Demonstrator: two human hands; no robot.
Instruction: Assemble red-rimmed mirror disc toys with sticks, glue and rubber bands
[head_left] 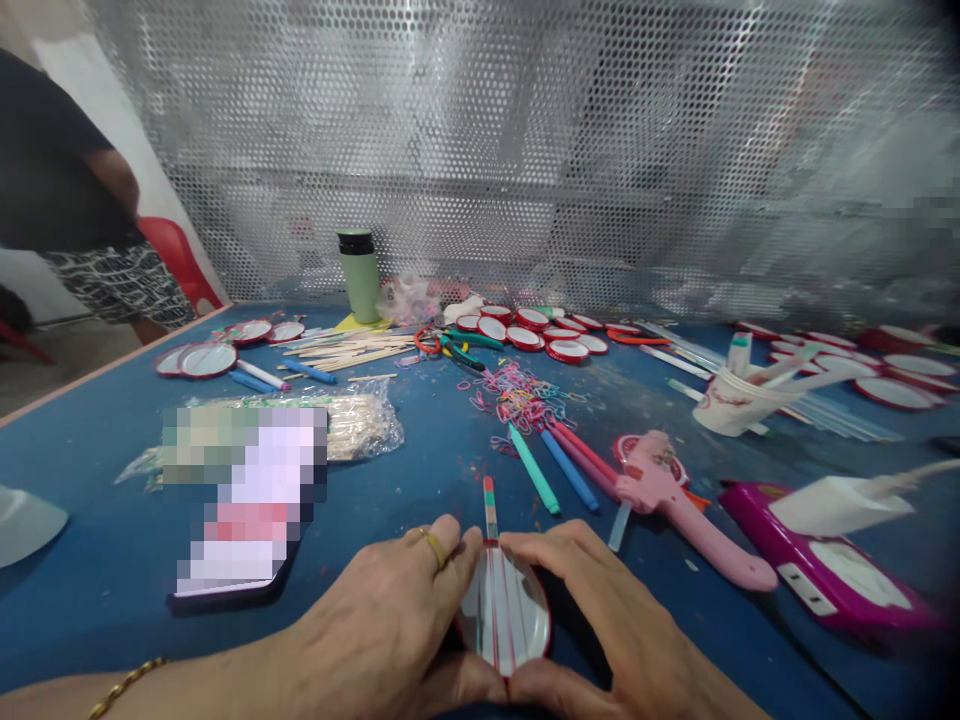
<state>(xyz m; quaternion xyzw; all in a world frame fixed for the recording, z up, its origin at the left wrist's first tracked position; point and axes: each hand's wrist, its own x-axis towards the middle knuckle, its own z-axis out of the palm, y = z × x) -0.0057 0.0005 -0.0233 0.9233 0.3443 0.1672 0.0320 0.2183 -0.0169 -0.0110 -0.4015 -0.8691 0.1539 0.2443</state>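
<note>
A round, shiny disc with a red rim [531, 610], like a small mirror or tin lid, lies flat at the table's near edge. Pale strips run across its face. From its far edge sticks out a flat stick [490, 500] with red and green bands. My left hand [397, 610], wearing a gold ring, curves round the disc's left side, fingertips at the far edge and thumb at the near edge. Round the right side, my right hand [607, 620] grips it the same way. The two thumbs almost meet. My palms hide parts of the rim.
A phone [255, 500] and a bagged bundle of sticks [364, 420] are left; a pink glue gun [675, 510], magenta device [832, 570] and paper cup [739, 400] right. Ahead are markers [534, 470], paper clips [525, 395], red-rimmed discs [525, 338] and a green tumbler [360, 280]. A person [67, 170] stands far left.
</note>
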